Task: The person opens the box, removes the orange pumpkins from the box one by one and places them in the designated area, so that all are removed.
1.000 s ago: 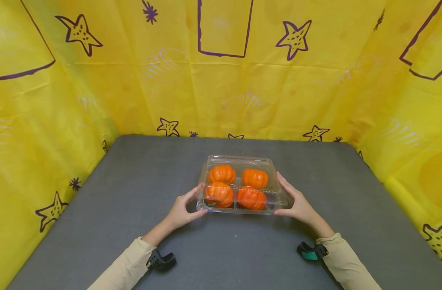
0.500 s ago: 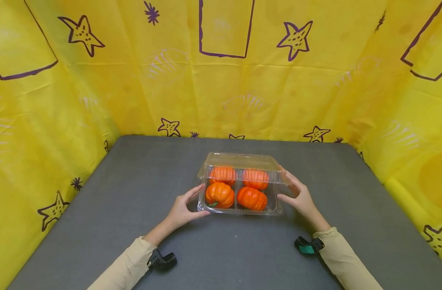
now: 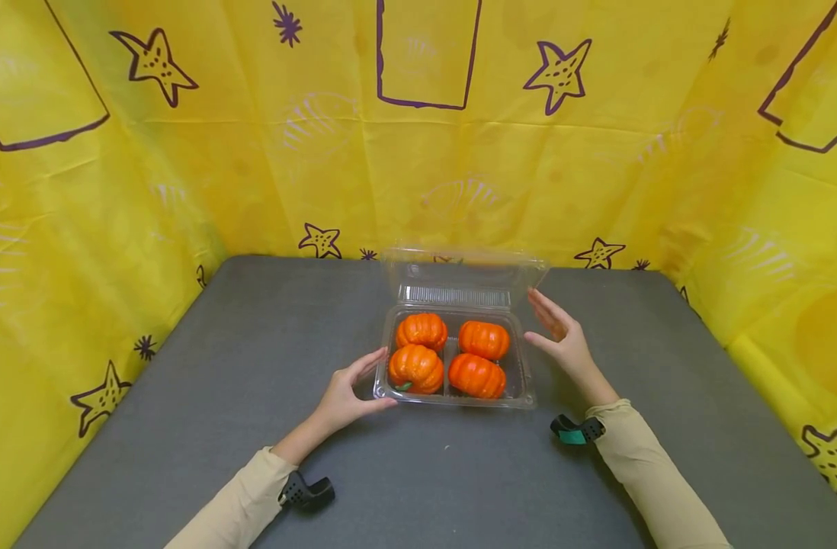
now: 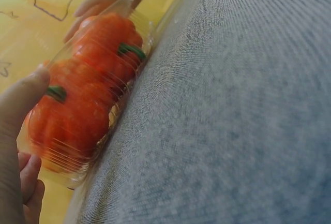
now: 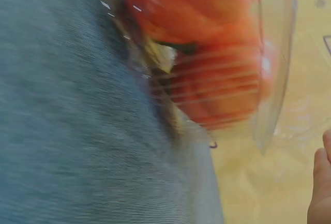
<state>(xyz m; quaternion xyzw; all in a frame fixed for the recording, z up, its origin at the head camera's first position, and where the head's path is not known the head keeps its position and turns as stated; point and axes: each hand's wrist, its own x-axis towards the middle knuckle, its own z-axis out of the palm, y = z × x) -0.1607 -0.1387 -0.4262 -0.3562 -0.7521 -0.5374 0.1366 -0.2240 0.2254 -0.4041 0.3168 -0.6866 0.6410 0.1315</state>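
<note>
Box (image 3: 460, 401) crosswise, lid (image 3: 463, 282) raised.
My left hand (image 3: 340, 399) grips the box's near-left corner; my right hand (image 3: 571, 349), spread, flanks the lid.

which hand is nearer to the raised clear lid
Right: the right hand is by the right edge of the raised clear lid, contact unclear; the left hand is farther off, at the tray's front left corner.

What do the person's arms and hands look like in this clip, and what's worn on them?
The left hand and right hand are bare. The left sleeve and right sleeve are long, plain and beige. Each wrist carries a curved black device; the right one has a green patch. No cables show.
</note>
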